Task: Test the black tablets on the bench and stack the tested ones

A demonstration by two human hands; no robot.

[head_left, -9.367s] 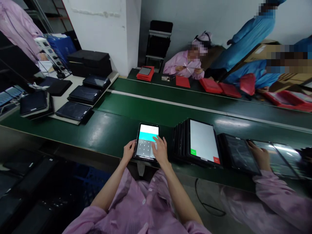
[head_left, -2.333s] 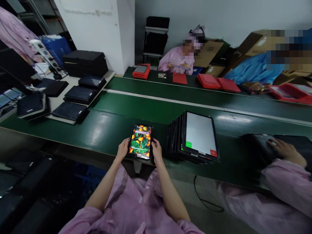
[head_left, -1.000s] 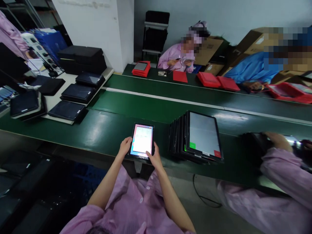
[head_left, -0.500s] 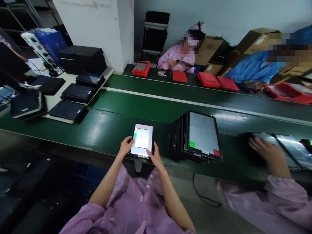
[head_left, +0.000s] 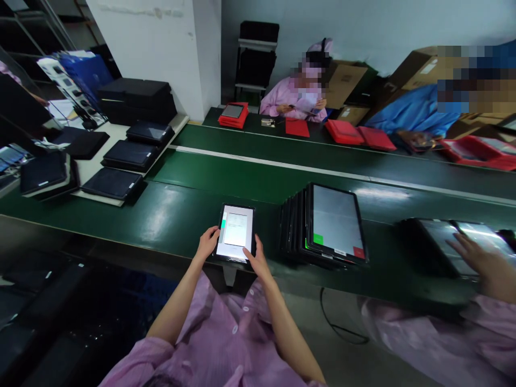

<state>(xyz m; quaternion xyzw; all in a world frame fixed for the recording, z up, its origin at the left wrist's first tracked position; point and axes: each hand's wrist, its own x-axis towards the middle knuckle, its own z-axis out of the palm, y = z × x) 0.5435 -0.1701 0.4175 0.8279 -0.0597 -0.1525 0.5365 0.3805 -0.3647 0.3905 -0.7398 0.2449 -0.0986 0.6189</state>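
A tablet (head_left: 236, 231) with a lit white screen and a black rim is held upright in front of me at the near edge of the green bench. My left hand (head_left: 208, 243) grips its left edge, fingers curled round the side. On the lower right corner, my right hand (head_left: 257, 258) is closed with the thumb lying over the screen; the fingers behind are hidden. To the right of it leans a stack of tablets (head_left: 337, 223), the top one showing a grey screen with a green and a red square.
At the right, a co-worker's hand (head_left: 479, 258) rests over more tablets (head_left: 439, 242). Dark tablets (head_left: 113, 183) lie on a pale board at the left. Across the green bench (head_left: 181, 172), two people sit behind red sleeves (head_left: 297, 127). Dark boxes stand on the floor at lower left.
My hands and the tablet stay nearly in place; the page on its screen looks slightly different. The co-worker's hand at right has slid rightward. The person opposite has lowered a tablet and holds something pale.
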